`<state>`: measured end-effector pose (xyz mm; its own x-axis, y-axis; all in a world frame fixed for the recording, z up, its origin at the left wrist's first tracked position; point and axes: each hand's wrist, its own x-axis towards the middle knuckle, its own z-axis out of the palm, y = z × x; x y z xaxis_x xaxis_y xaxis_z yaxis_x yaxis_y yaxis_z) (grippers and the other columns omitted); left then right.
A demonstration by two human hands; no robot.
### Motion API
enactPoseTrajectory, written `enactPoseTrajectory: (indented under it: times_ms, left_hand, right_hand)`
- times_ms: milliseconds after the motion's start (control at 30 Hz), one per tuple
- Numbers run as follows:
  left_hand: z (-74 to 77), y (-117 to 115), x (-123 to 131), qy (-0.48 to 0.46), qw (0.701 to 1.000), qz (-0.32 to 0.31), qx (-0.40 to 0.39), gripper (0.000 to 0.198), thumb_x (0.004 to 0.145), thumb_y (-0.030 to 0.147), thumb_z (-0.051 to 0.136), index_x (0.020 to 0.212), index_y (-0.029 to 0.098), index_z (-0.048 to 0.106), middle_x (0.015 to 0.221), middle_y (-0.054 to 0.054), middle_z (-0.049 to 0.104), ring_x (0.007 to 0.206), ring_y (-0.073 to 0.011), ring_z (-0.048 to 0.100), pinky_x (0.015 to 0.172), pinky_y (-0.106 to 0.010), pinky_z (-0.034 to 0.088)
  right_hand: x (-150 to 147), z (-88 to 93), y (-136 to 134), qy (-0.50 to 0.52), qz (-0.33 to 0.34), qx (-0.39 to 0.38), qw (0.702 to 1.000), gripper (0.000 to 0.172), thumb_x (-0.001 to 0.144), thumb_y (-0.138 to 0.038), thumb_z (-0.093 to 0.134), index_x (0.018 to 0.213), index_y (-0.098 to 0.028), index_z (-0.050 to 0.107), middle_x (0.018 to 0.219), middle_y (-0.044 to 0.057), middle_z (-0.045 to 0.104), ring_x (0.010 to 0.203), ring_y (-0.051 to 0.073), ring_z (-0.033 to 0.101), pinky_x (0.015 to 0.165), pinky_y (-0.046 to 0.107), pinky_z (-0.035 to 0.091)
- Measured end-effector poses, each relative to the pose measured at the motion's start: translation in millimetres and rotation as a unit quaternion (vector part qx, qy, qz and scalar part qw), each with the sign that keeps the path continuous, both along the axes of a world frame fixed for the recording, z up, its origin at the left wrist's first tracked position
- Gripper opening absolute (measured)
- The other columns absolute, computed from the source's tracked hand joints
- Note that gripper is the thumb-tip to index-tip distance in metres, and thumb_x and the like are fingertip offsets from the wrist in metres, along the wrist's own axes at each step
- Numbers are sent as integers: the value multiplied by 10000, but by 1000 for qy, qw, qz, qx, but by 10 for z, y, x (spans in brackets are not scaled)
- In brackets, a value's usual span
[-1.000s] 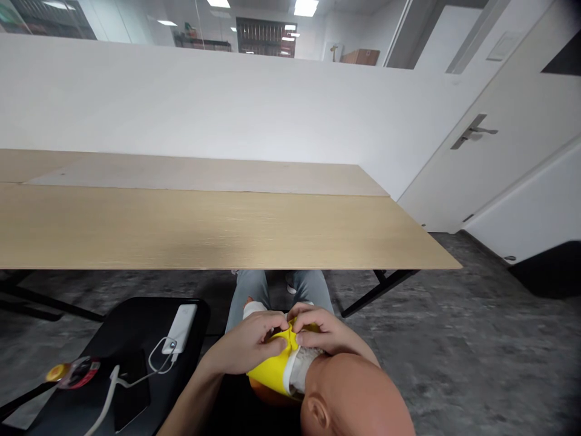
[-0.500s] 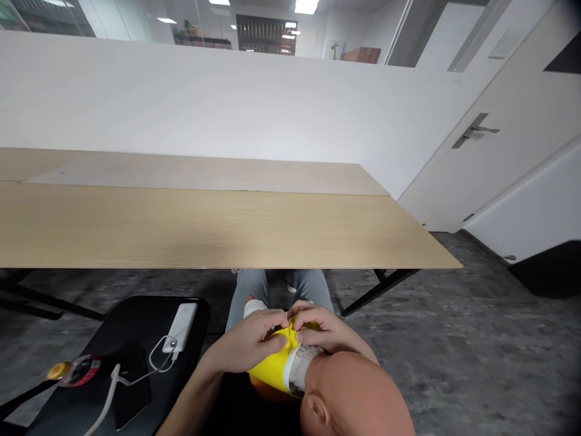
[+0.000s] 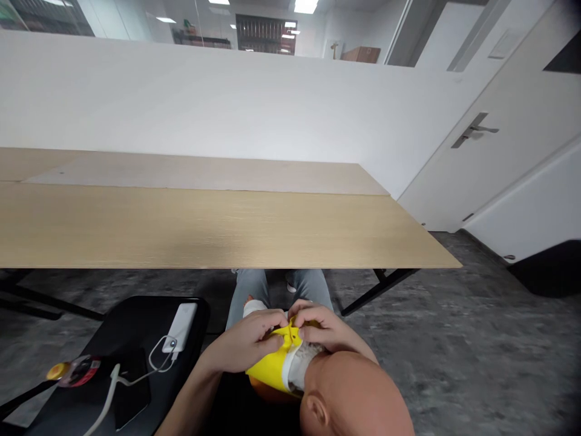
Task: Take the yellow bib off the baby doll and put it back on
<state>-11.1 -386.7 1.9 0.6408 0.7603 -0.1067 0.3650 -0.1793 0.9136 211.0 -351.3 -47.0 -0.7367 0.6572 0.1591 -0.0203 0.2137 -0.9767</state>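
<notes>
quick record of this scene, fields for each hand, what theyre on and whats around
left hand: pinching the yellow garment near its neck
right hand: pinching the same fabric from the other side, close to the left hand
item: yellow garment with a white neck edge, on a bald mannequin
nearby: white power bank on a black surface
rest: light wooden table, white door with a metal handle

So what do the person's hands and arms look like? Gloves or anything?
The left hand and right hand are bare, with no gloves, rings or watch showing. The left forearm has no sleeve in view either.
</notes>
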Motion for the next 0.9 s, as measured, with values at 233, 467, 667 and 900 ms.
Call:
enactPoseTrajectory:
  times_ms: [233, 467, 667, 900]
  left_hand:
    - [8, -9, 4, -14, 998, 37, -50, 67, 836, 168, 509, 838, 157, 575, 751, 46, 467, 657, -91, 390, 601, -224, 300]
    - [8, -11, 16, 18, 994, 74, -79, 175, 793, 320, 634, 845, 157, 598, 682, 60, 469, 629, -96, 398, 560, -221, 276]
    - [-26, -8, 63, 32, 997, 71, -2, 135, 834, 217, 534, 715, 159, 558, 669, 57, 472, 646, -95, 419, 595, -228, 273]
    - [-34, -23, 181, 31, 994, 99, 29, 184, 846, 226, 546, 698, 151, 624, 654, 39, 543, 645, -103, 472, 617, -235, 293]
  right_hand:
    - [4, 24, -15, 15, -21, -17, 1000, 184, 852, -320, 642, 797, -144, 653, 964, 78, 582, 877, 165, 576, 792, 290, 429]
    - [-9, 14, -9, -9, -16, -14, 1000, 210, 879, -334, 607, 799, -141, 607, 981, 84, 582, 895, 166, 565, 809, 294, 422]
    - [-7, 7, -8, -16, -21, 0, 1000, 290, 850, -437, 629, 829, -148, 611, 949, 73, 583, 850, 159, 554, 772, 287, 416]
    - [-1, -54, 6, -80, -27, -34, 996, 488, 554, -546, 823, 743, -155, 600, 884, 44, 598, 797, 175, 544, 712, 283, 398]
